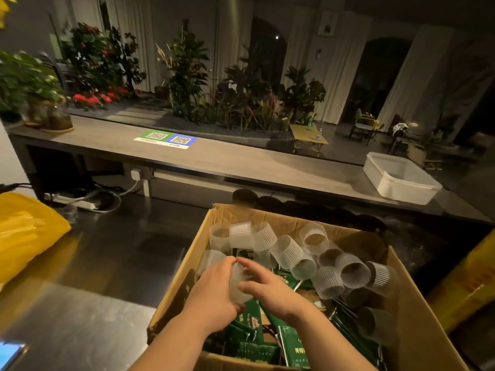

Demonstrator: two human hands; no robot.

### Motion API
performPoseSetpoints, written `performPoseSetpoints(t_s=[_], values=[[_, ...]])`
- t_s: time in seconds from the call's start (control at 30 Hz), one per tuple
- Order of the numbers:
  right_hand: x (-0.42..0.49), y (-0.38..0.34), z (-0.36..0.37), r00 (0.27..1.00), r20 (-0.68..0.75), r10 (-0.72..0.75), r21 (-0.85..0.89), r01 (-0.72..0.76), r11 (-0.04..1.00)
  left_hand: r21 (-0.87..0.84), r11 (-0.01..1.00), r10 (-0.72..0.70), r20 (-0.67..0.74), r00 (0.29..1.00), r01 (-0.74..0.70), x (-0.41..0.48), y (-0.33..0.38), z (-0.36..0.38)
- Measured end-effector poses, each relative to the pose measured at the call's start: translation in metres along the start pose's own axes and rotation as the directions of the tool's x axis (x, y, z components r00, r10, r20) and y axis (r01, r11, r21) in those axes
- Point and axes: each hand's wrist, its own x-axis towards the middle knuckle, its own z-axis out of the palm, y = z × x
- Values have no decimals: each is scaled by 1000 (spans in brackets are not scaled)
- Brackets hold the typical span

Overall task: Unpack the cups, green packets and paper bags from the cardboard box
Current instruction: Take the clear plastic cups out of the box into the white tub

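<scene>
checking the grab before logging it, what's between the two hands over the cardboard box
One clear ribbed cup, in the head view: the left hand and right hand grip it from either side, above the green packets.

I count one cardboard box (417, 317), at least a dozen ribbed clear cups (286, 250), too jumbled and blurred to tally exactly, and a heap of green packets (294, 346) beyond counting. Two hands are mine, a left hand (214, 287) and a right hand (270, 287). Beyond: one white tub (385, 188), one yellow bag (26, 234).

cups (292, 253) crowd box (417, 311), steel counter (120, 253) open
</scene>
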Motion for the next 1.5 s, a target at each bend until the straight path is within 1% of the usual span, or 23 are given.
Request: performPoseSetpoints(t_s=[0.03,0.07,0.1,0.13,0.2,0.23,0.27,0.33,0.4,0.47,0.53,0.6,0.67,0.7,0.8,0.93,1.07,1.13,1.23,1.3,1.37,1.43,1.5], values=[[1,0,1,997,75,30,-17,-28,999,16,1000,-2,14,1000,2,1,-1,0],[3,-1,3,995,88,49,-48,-45,998,30,999,-12,23,1000,12,2,-1,0],[7,-2,3,999,23,42,-102,-39,994,41,999,-23,28,999,22,2,-2,0],[13,-3,2,995,-98,22,-170,-39,985,51,998,-32,22,999,31,3,-3,-1],[26,-10,-3,940,-340,-11,-318,-105,942,78,995,-62,6,998,61,4,-4,-1],[32,-12,-6,915,-404,-17,-364,-144,920,90,993,-75,0,997,75,4,-5,-1],[40,-13,-8,903,-430,-20,-390,-166,906,100,991,-85,-5,996,85,4,-5,0],[54,-16,-10,909,-416,-18,-405,-167,899,103,990,-94,2,996,93,5,-6,0],[74,-17,-11,924,-381,16,-317,-147,937,104,991,-88,11,996,87,6,-6,1],[94,-21,-9,919,-383,88,-135,-150,979,106,991,-86,11,996,84,9,-6,0],[111,-24,-8,909,-381,168,13,-176,984,107,990,-94,14,995,92,11,-5,1],[118,-27,-7,913,-348,212,46,-210,977,109,990,-96,22,995,93,13,-6,1],[121,-27,-8,897,-370,240,68,-232,970,110,990,-96,28,995,93,14,-6,0],[121,-25,-8,881,-397,259,126,-227,966,102,990,-97,27,995,94,14,-7,0],[113,-19,-9,836,-467,290,306,-155,939,68,995,-75,25,997,73,14,-7,0],[78,-24,-16,801,-563,205,385,35,922,62,997,-57,31,998,54,13,-9,1],[32,-24,-27,843,-535,59,370,170,913,37,997,-61,-2,998,61,13,-9,-1],[12,-16,-30,881,-472,-13,300,174,938,15,998,-66,-36,997,66,12,-8,-2],[-4,-3,-26,924,-377,-57,228,153,962,-21,997,-74,-103,992,73,10,-7,-3],[-6,6,-21,931,-359,-70,211,154,965,-12,998,-57,-87,995,56,9,-6,-2],[-7,11,-17,938,-339,-76,214,156,964,18,999,-30,-35,999,31,6,-6,0],[-8,14,-15,952,-294,-85,233,158,960,28,999,-22,-1,1000,22,4,-5,2],[-8,15,-12,964,-250,-85,206,139,969,22,1000,-23,29,999,22,3,-4,1]])
